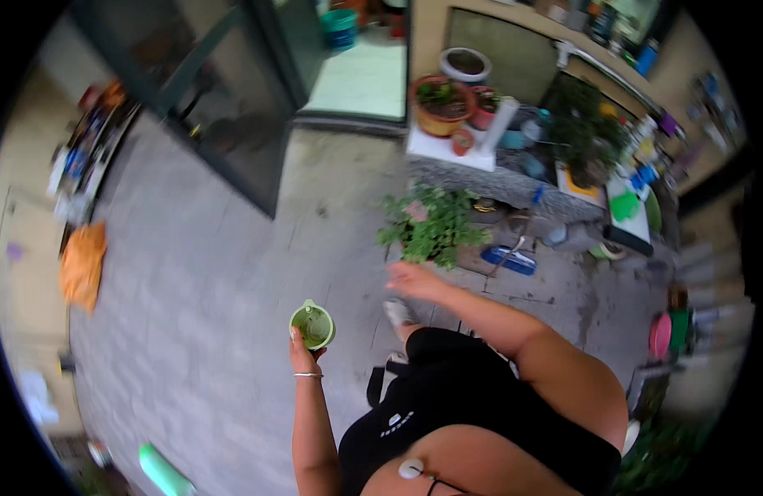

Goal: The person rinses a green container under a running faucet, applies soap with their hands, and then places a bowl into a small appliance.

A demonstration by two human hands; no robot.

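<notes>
My left hand (303, 354), with a bracelet at its wrist, grips a small light green cup (313, 325) by its near side, the thumb over the rim. The cup has a small tab on its far edge; its inside looks greenish and partly shiny, and I cannot tell whether it holds anything. My right hand (414, 281) is stretched out to the front, slightly blurred, its fingers apart and nothing visible in them. It is nearest to a leafy green potted plant (435, 227) on the floor, just beyond the fingers; I cannot tell whether they touch.
A dark-framed glass door (220, 99) stands ajar at the far left. Potted plants, including an orange pot (441, 120), crowd a stone ledge (489, 175). A blue brush head (509, 259) lies below it. An orange bag (83, 266) is at the left wall, a green cylinder (162, 471) lower left.
</notes>
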